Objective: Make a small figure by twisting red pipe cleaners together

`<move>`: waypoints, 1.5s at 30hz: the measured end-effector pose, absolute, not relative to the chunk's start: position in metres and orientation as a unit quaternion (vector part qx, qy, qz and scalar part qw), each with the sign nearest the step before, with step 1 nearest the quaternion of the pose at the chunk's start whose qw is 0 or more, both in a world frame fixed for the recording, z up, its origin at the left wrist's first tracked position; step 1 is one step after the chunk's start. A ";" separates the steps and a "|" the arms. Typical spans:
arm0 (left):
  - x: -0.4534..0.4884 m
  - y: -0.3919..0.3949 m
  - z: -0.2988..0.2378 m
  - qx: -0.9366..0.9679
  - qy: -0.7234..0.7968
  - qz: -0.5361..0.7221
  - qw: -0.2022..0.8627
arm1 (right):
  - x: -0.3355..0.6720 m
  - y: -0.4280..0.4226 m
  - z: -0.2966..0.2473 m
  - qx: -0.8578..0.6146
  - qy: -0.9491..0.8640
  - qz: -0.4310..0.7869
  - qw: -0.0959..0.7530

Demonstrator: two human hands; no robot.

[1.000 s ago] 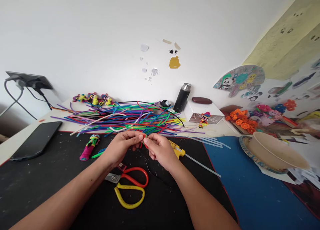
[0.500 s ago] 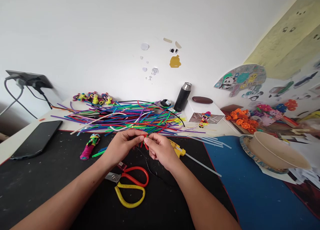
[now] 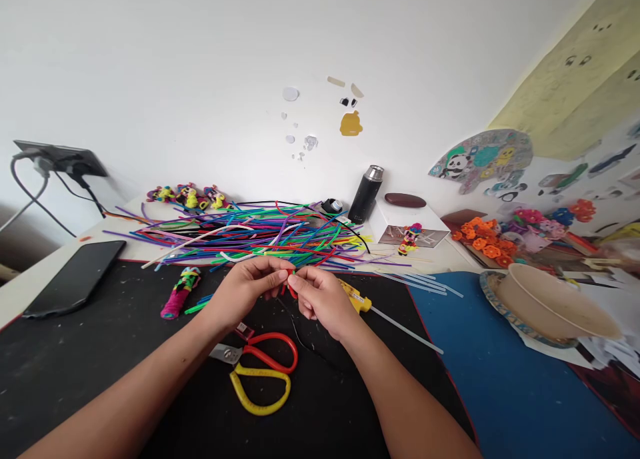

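A small red pipe cleaner piece (image 3: 291, 288) with a bit of green is pinched between my two hands, mostly covered by the fingers. My left hand (image 3: 250, 287) closes thumb and forefinger on its left side. From the right, my right hand (image 3: 323, 298) grips it with thumb and fingertips, the other fingers curled. Below them on the black mat lie scissors (image 3: 260, 372) with one red and one yellow handle. A pipe cleaner figure (image 3: 181, 292) with a magenta lower body lies left of my left hand. Behind my right hand is a yellow glue gun (image 3: 356, 297) with a glue stick.
Behind the hands spreads a pile of colourful pipe cleaners (image 3: 260, 236). A phone (image 3: 75, 279) lies at left. A black thermos (image 3: 367, 194), a white box (image 3: 413, 222) and more figures (image 3: 187, 196) stand along the wall. At right are glue sticks (image 3: 420, 282) and a bowl (image 3: 555, 306).
Almost nothing differs. Both hands keep the same pinch on the red piece, and the view has shifted very slightly.
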State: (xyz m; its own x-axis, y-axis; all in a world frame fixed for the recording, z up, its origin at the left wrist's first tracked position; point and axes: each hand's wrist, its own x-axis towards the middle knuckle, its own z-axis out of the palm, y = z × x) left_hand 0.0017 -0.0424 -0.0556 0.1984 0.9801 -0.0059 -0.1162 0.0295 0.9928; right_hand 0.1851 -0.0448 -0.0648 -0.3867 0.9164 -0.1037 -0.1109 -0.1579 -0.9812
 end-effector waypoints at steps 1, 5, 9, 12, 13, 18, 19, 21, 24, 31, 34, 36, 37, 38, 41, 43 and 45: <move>0.001 -0.042 -0.057 0.505 0.419 0.473 0.587 | 0.185 -0.045 -0.066 -0.394 -0.528 0.640 0.395; 0.000 -0.041 -0.059 0.482 0.418 0.475 0.606 | 0.186 -0.045 -0.068 -0.417 -0.581 0.574 0.399; 0.000 -0.041 -0.058 0.489 0.430 0.471 0.595 | 0.185 -0.047 -0.067 -0.428 -0.604 0.539 0.401; 0.001 -0.041 -0.057 0.501 0.437 0.465 0.585 | 0.184 -0.048 -0.065 -0.430 -0.599 0.544 0.400; 0.001 -0.041 -0.056 0.503 0.437 0.463 0.585 | 0.184 -0.048 -0.065 -0.430 -0.598 0.545 0.400; 0.002 -0.041 -0.054 0.491 0.421 0.459 0.609 | 0.185 -0.048 -0.067 -0.429 -0.602 0.539 0.403; 0.002 -0.041 -0.054 0.483 0.418 0.459 0.617 | 0.185 -0.048 -0.068 -0.429 -0.605 0.536 0.403; 0.002 -0.041 -0.055 0.467 0.416 0.458 0.631 | 0.186 -0.048 -0.070 -0.430 -0.611 0.530 0.401; 0.001 -0.041 -0.054 0.456 0.418 0.454 0.641 | 0.185 -0.048 -0.072 -0.434 -0.618 0.521 0.397; 0.001 -0.041 -0.053 0.425 0.412 0.450 0.668 | 0.185 -0.050 -0.069 -0.446 -0.636 0.494 0.390; -0.001 -0.041 -0.056 0.405 0.404 0.444 0.690 | 0.186 -0.051 -0.068 -0.445 -0.638 0.492 0.391; -0.002 -0.040 -0.057 0.401 0.399 0.441 0.697 | 0.185 -0.051 -0.067 -0.443 -0.636 0.496 0.392; -0.003 -0.040 -0.058 0.404 0.398 0.439 0.696 | 0.185 -0.051 -0.067 -0.441 -0.635 0.499 0.392; -0.003 -0.040 -0.059 0.414 0.397 0.438 0.692 | 0.185 -0.051 -0.066 -0.439 -0.632 0.503 0.393; -0.004 -0.039 -0.058 0.478 0.398 0.432 0.653 | 0.184 -0.050 -0.065 -0.437 -0.618 0.519 0.396; -0.005 -0.039 -0.056 0.538 0.401 0.420 0.611 | 0.184 -0.049 -0.064 -0.436 -0.601 0.540 0.396; -0.006 -0.039 -0.054 0.589 0.410 0.407 0.566 | 0.184 -0.048 -0.063 -0.433 -0.582 0.564 0.396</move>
